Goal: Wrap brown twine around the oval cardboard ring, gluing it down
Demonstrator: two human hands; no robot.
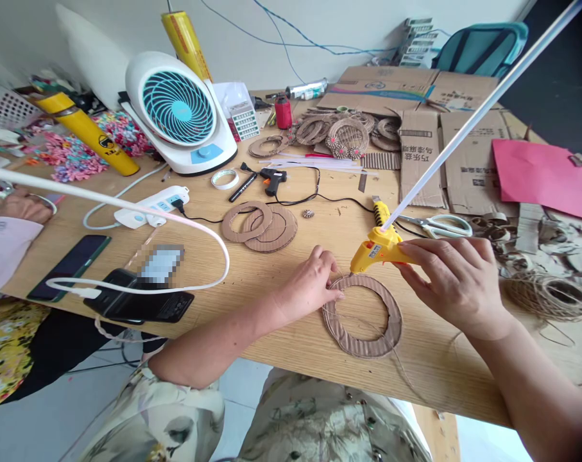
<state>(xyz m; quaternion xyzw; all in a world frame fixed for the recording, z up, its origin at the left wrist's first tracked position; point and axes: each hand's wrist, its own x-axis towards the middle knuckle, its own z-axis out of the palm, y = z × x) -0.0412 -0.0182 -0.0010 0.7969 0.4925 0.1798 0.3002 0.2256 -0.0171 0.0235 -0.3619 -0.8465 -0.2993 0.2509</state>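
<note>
A ring of brown corrugated cardboard lies flat near the table's front edge, with thin twine across it and trailing to its right. At its upper left edge my left hand pinches the twine between closed fingers. My right hand is wrapped round the handle of a yellow glue gun; its nozzle points down at the ring's top edge, and a long clear glue stick rises from its back. Whether the nozzle touches the cardboard is hard to tell.
Two cardboard rings, a black glue gun and tape lie beyond my left hand. Scissors and a twine coil are at right. A fan, phones and a white cable stand left, near another person's hand.
</note>
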